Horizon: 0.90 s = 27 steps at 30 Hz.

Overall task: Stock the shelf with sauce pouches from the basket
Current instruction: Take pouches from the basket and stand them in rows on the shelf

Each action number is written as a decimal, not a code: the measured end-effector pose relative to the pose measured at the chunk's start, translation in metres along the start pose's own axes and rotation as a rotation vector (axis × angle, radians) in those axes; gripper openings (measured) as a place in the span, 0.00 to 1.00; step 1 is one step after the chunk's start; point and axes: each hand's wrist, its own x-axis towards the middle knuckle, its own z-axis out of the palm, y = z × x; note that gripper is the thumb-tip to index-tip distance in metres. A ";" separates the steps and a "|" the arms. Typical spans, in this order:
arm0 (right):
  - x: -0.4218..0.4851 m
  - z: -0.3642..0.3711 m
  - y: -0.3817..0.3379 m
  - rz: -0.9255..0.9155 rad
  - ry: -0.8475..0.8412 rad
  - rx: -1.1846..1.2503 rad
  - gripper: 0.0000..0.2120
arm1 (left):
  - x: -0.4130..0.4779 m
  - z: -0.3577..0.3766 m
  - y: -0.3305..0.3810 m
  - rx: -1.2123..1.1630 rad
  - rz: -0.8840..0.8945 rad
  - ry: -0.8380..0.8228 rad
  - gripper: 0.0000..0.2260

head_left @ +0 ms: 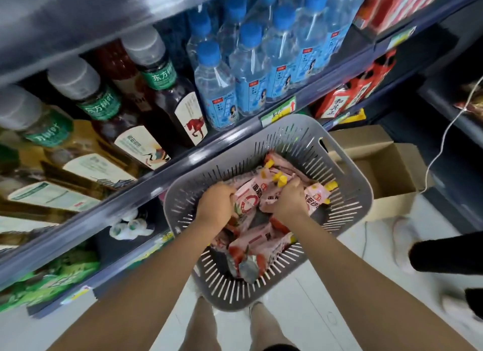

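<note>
"Reading the labels, what could you make out?"

"The green neck bands on the dark tea bottles (167, 94) said 东方树叶. The red packs (339, 102) further along read 和其正. The blue-capped water bottles (219, 89) had pale blue labels, but the print was too small for me. The sauce pouches (248, 197) were pink with red Chinese print and yellow caps, and blur kept me from reading the words whole."

"And where did the pouches lie?"

"All were in the grey slotted basket (347, 167), just below the shelf (156, 178) rail. The left hand (215, 204) had its fingers curled round one pouch on top of the pile. The right hand (288, 201) had its fingers closed on another just beside it, near the yellow caps. More lay loose beneath both wrists."
</note>
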 end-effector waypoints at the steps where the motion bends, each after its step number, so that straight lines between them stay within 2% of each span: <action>1: 0.000 0.004 -0.004 0.019 -0.007 -0.004 0.57 | 0.000 -0.001 -0.001 -0.029 -0.027 -0.014 0.09; 4: 0.007 0.017 -0.013 0.094 0.005 0.024 0.60 | 0.001 -0.002 -0.008 -0.120 -0.084 -0.005 0.13; 8: 0.016 0.030 -0.010 0.079 0.153 0.091 0.54 | -0.002 -0.007 -0.016 -0.133 -0.093 0.088 0.10; 17: 0.018 0.039 -0.007 -0.030 0.201 -0.036 0.45 | -0.011 -0.015 -0.024 -0.207 -0.120 0.123 0.06; 22: 0.017 0.043 -0.005 -0.078 0.277 -0.052 0.45 | -0.013 -0.007 -0.032 -0.191 -0.284 0.102 0.06; 27: 0.015 0.038 0.005 -0.103 0.320 -0.039 0.40 | -0.006 -0.005 -0.022 -0.154 -0.461 0.028 0.10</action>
